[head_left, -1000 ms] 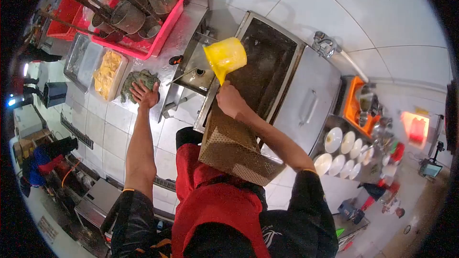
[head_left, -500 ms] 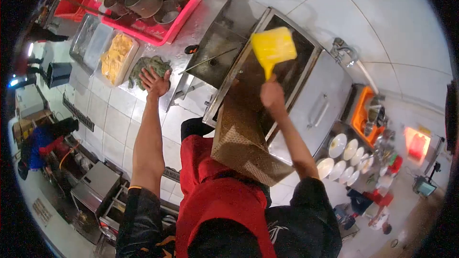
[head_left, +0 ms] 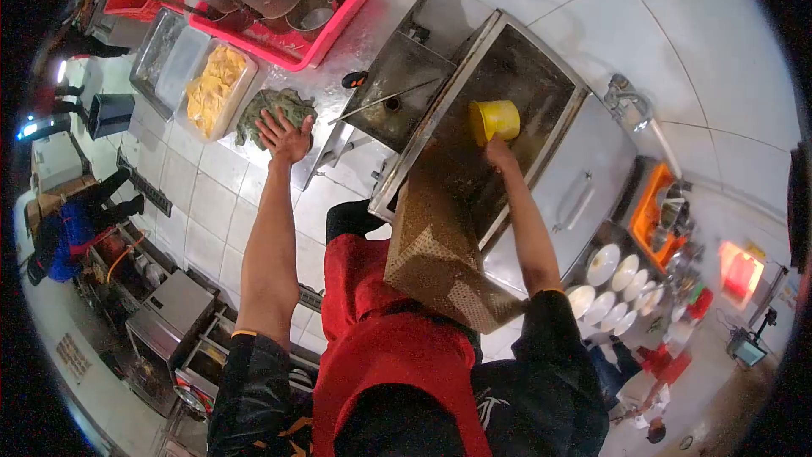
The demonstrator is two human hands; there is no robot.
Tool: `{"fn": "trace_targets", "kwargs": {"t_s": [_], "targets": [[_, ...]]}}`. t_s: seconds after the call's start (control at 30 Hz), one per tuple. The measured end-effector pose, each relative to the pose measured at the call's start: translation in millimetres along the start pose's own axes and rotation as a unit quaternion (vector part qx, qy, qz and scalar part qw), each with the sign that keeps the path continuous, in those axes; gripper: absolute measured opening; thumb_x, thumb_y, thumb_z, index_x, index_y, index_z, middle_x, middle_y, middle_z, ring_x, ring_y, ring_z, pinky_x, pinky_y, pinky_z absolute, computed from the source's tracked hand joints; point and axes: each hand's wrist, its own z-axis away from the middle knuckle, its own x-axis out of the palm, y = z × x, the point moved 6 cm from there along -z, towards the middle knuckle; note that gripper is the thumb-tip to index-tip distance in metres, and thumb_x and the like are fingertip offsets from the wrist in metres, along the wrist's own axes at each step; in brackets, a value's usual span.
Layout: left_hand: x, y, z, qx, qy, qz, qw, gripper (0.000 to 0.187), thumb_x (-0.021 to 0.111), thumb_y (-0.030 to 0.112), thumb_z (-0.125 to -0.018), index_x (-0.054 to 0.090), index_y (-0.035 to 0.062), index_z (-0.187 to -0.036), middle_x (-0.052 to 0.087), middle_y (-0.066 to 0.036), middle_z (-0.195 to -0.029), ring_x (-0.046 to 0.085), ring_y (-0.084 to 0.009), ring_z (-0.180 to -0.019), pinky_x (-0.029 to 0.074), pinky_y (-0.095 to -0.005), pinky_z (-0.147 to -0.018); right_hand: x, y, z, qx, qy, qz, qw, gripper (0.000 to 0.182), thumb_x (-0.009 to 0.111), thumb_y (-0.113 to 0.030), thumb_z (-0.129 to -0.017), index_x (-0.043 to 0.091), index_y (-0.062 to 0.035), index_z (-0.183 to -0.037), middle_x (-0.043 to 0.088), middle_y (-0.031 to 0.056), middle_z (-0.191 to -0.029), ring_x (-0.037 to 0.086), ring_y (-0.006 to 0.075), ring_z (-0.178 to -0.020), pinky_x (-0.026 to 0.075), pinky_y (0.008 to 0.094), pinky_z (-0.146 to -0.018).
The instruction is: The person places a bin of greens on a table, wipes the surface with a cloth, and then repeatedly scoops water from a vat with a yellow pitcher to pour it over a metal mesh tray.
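My left hand (head_left: 288, 137) lies with fingers spread on a crumpled dark green cloth (head_left: 254, 114) at the counter's edge. My right hand (head_left: 501, 155) grips the handle of a yellow plastic dipper (head_left: 499, 118), held over the open steel basin (head_left: 541, 51) with dark liquid in it. A perforated metal basket (head_left: 431, 245) leans at the basin's near end, close against my red apron. Beside the cloth stands a clear tub of yellow-orange food (head_left: 216, 89).
A pink tray (head_left: 317, 55) of metal pots stands on the steel counter. A small sink (head_left: 376, 101) with a thin rod across it adjoins the basin. A tap (head_left: 626, 100) is on the wall. White bowls (head_left: 602, 264) and an orange tray (head_left: 647, 203) sit at right. Other people are farther off.
My right hand has lowered the dipper from above the basin toward the liquid, turning it so its side shows. My left hand stays flat on the cloth.
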Motion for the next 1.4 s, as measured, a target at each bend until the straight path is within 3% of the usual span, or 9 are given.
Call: {"fn": "trace_targets", "kwargs": {"t_s": [0.07, 0.17, 0.23, 0.43, 0.67, 0.93, 1.17, 1.3, 1.4], "targets": [[1, -2, 0, -0.002, -0.002, 0.004, 1.0, 0.097, 0.024, 0.074, -0.082, -0.005, 0.0065, -0.145, -0.018, -0.022, -0.148, -0.023, -0.0424, -0.134, -0.011, -0.0546, -0.107, -3, 0, 0, 0.006, 0.009, -0.011, 1.0, 0.026, 0.048, -0.009, -0.078, 0.055, 0.0045, -0.099, 0.059, 0.0246, -0.07, 0.061, 0.0338, -0.059, 0.047, 0.041, -0.049], [1, -4, 3, 0.009, 0.005, 0.018, 1.0, 0.097, 0.023, 0.074, -0.082, -0.005, 0.0065, -0.146, -0.019, -0.021, -0.148, -0.023, -0.0422, -0.134, -0.011, -0.0546, -0.106, -53, -33, 15, 0.233, -0.19, -0.087, 0.95, 0.041, 0.032, -0.019, -0.088, 0.05, 0.003, -0.117, 0.059, 0.0255, -0.109, 0.061, 0.0352, -0.095, 0.045, 0.0453, -0.088], [1, -6, 9, 0.0, 0.005, 0.009, 1.0, 0.097, 0.022, 0.075, -0.082, -0.006, 0.0063, -0.145, -0.02, -0.021, -0.148, -0.024, -0.042, -0.134, -0.011, -0.0546, -0.106, -58, -52, 24, 0.238, -0.255, -0.171, 0.921, 0.027, 0.045, -0.01, -0.083, 0.046, 0.0074, -0.104, 0.061, 0.0234, -0.08, 0.063, 0.0319, -0.059, 0.046, 0.0429, -0.043], [-7, 0, 1, -0.002, 0.005, 0.016, 1.0, 0.097, 0.024, 0.074, -0.082, -0.003, 0.0051, -0.145, -0.018, -0.022, -0.148, -0.022, -0.0429, -0.134, -0.009, -0.0549, -0.107, 33, -19, 14, 0.191, -0.255, -0.25, 0.914, 0.026, 0.037, -0.024, -0.093, 0.05, -0.0015, -0.093, 0.054, 0.0113, -0.067, 0.052, 0.0219, -0.049, 0.043, 0.0399, -0.042], [-6, -4, 16, -0.004, -0.004, 0.019, 1.0, 0.097, 0.024, 0.074, -0.082, -0.005, 0.0063, -0.145, -0.018, -0.022, -0.148, -0.022, -0.0426, -0.134, -0.008, -0.0539, -0.108, -93, -133, 71, 0.146, -0.214, -0.33, 0.908, 0.02, 0.046, -0.023, -0.091, 0.054, -0.0046, -0.091, 0.049, 0.0016, -0.058, 0.043, 0.012, -0.043, 0.031, 0.0255, -0.036], [0, -11, 15, 0.004, 0.018, 0.023, 1.0, 0.097, 0.024, 0.074, -0.082, -0.005, 0.0064, -0.145, -0.017, -0.022, -0.149, -0.02, -0.0442, -0.134, -0.008, -0.0547, -0.108, -175, -157, 134, 0.177, -0.279, -0.567, 0.755, 0.014, 0.048, -0.02, -0.09, 0.051, -0.0066, -0.089, 0.04, -0.0048, -0.058, 0.039, 0.0052, -0.043, 0.029, 0.0217, -0.037], [-4, -3, 18, 0.005, -0.003, 0.034, 0.999, 0.097, 0.024, 0.074, -0.082, -0.006, 0.0072, -0.146, -0.018, -0.022, -0.148, -0.019, -0.0435, -0.135, -0.007, -0.0554, -0.108, -257, -236, 129, 0.07, -0.152, -0.327, 0.93, 0.012, 0.05, -0.016, -0.091, 0.05, -0.0042, -0.087, 0.045, -0.0007, -0.06, 0.042, 0.0068, -0.044, 0.034, 0.0255, -0.038], [-3, 1, 17, 0.012, -0.02, 0.034, 0.999, 0.097, 0.022, 0.076, -0.081, -0.007, 0.0093, -0.146, -0.019, -0.021, -0.148, -0.019, -0.0428, -0.135, -0.008, -0.0551, -0.107, -253, -272, 99, -0.08, 0.067, -0.164, 0.981, 0.019, 0.052, -0.014, -0.085, 0.051, 0.0048, -0.087, 0.058, 0.019, -0.064, 0.059, 0.0386, -0.057, 0.046, 0.0453, -0.052], [-3, -7, 16, 0.002, -0.001, 0.03, 1.0, 0.098, 0.025, 0.076, -0.081, -0.006, 0.0092, -0.146, -0.019, -0.021, -0.149, -0.02, -0.0426, -0.135, -0.008, -0.0547, -0.107, -234, -304, 76, -0.012, 0.004, -0.116, 0.993, 0.025, 0.054, -0.012, -0.081, 0.053, 0.0122, -0.084, 0.058, 0.0277, -0.067, 0.061, 0.0438, -0.07, 0.051, 0.0468, -0.062]]}}
